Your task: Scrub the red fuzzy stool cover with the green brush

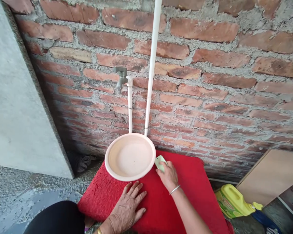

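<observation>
Red cloth (pixel 199 191), green object (pixel 160 162) jutting from right hand (pixel 170 176), grip clamped on it, left hand (pixel 127 206) spread

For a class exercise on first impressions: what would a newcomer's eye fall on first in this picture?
Probably the bright red cover, low in the centre, with a pale basin at its far side, below a grey tap by the brick wall. Next, the hands: the left hand lies spread on the red, and the right hand holds a light-green object beside the basin.

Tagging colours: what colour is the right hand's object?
The object is pale green, in the head view.
</observation>
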The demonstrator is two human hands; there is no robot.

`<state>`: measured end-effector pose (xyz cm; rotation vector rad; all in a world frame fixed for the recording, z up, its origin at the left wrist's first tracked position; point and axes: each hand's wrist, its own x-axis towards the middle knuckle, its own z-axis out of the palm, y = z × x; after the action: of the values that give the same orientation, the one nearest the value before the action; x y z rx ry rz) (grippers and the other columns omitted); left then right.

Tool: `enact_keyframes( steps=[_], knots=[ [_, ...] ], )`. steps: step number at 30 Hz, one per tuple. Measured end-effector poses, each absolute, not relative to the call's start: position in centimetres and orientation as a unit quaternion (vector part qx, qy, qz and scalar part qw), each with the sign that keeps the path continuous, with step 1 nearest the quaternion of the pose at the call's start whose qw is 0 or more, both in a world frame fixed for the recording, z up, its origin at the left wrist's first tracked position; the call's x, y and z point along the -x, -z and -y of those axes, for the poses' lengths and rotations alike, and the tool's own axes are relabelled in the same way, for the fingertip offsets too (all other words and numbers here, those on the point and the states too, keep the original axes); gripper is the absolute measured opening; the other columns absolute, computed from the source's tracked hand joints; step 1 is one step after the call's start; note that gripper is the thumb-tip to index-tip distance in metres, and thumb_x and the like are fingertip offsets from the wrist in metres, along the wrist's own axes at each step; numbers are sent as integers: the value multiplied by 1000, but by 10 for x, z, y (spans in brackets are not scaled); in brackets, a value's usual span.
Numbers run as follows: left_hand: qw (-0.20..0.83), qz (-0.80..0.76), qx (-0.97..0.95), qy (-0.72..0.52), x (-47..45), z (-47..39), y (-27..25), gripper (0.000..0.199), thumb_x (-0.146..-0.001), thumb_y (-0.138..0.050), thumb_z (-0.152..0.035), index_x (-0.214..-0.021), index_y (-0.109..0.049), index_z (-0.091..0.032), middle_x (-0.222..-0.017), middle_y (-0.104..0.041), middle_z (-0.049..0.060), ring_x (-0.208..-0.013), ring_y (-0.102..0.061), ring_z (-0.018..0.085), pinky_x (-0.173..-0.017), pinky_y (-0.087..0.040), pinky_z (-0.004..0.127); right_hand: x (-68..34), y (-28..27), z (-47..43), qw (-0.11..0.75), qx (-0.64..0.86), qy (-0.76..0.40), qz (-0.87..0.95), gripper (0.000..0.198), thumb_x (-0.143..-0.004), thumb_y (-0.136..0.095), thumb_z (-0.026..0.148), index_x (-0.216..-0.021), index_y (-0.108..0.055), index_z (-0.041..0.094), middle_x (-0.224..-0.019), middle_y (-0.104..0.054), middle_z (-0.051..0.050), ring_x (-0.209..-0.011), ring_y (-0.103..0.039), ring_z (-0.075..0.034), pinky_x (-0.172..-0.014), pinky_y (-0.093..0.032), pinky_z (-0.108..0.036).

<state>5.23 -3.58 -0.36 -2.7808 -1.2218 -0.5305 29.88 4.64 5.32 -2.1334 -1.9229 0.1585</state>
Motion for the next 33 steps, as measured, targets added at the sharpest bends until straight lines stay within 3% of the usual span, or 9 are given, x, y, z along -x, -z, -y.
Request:
enact_keyframes(
  steps=[4,10,16,20,26,30,33],
  knots=[
    [10,400,900,174,-53,36,6,55,-90,-59,-52,-141,-48,-36,-148,-50,3,-135,-45,30,-110,-39,53,-310,-53,-34,112,741,-50,660,34,-84,-67,40,-118,-67,34,-111,-60,-3,-101,-62,-20,-91,-44,-28],
    [-8,404,897,179,-54,37,8,58,-88,-62,-51,-142,-48,-34,-148,-50,5,-137,-43,32,-111,-38,55,-376,-69,-22,85,824,-22,560,39,-91,-56,38,-124,-65,19,-100,-59,-13,-92,-64,-27,-81,-48,-36],
    [1,406,897,173,-53,36,4,55,-89,-61,-49,-141,-49,-35,-146,-52,4,-136,-45,31,-110,-39,54,-313,-52,-21,129,769,-55,624,31,-87,-63,41,-117,-67,33,-111,-59,-3,-98,-63,-17,-85,-46,-24],
    [14,401,900,173,-53,34,6,53,-89,-62,-49,-139,-51,-35,-145,-53,4,-134,-47,30,-110,-39,52,-302,-46,-19,140,751,-62,642,32,-84,-67,40,-116,-67,35,-110,-60,-2,-98,-63,-17,-88,-44,-24],
    [6,397,895,202,-54,34,11,52,-89,-61,-49,-138,-52,-34,-145,-53,4,-135,-45,29,-112,-35,50,-411,-44,12,151,823,-23,548,41,-83,-56,47,-116,-67,24,-99,-61,-9,-92,-64,-25,-86,-49,-37],
    [-5,399,891,217,-55,34,15,52,-88,-62,-48,-138,-53,-34,-144,-53,4,-135,-44,29,-113,-34,50,-485,-44,51,198,880,-5,431,50,-75,-50,61,-106,-69,28,-85,-62,-11,-83,-65,-34,-80,-52,-52],
    [-9,404,888,222,-55,33,17,52,-88,-63,-47,-137,-53,-34,-145,-53,4,-136,-43,29,-114,-33,49,-501,-42,78,238,889,-3,392,48,-73,-47,68,-99,-69,34,-80,-63,-15,-90,-64,-42,-78,-51,-58]
  ],
)
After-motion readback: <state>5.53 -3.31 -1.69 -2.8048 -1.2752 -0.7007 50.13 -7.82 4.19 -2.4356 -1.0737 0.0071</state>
